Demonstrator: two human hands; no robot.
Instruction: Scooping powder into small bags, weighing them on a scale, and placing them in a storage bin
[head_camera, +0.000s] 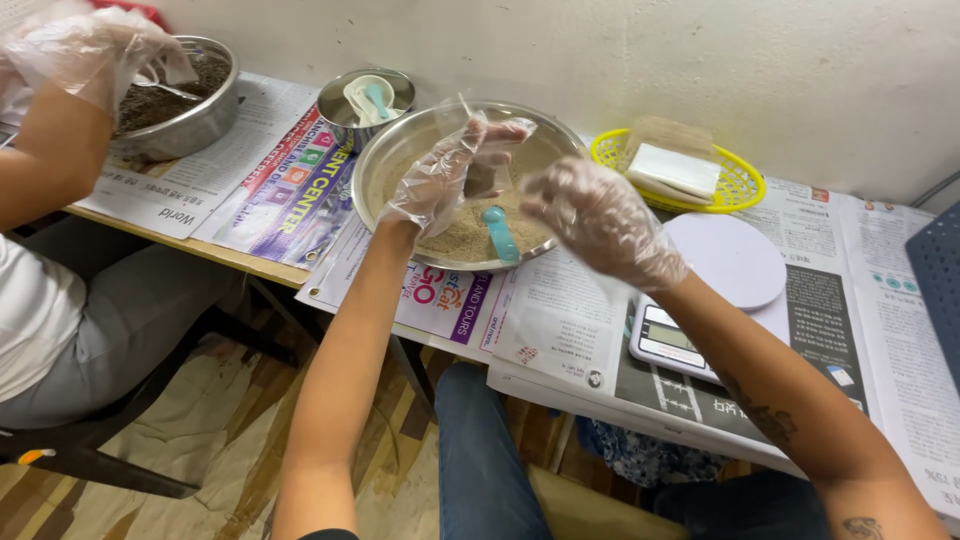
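Both my hands wear clear plastic gloves and hover over a wide metal bowl (395, 150) of tan powder on the newspaper-covered table. My left hand (450, 175) is raised above the bowl and pinches a small greyish pouch (482, 180) between thumb and fingers. A light blue plastic spoon (499, 233) lies in the powder just below it. My right hand (600, 220) is blurred, just right of the pouch, fingers loosely curled and apart from it, with nothing seen in them.
A white digital scale (725, 260) stands right of the bowl, a yellow basket (745, 185) of white packets behind it. A small metal bowl (345, 105) holds plastic spoons. At left, a co-worker's gloved hand (85, 50) reaches into a bowl of dark material (200, 115). A dark crate (940, 270) sits at the right edge.
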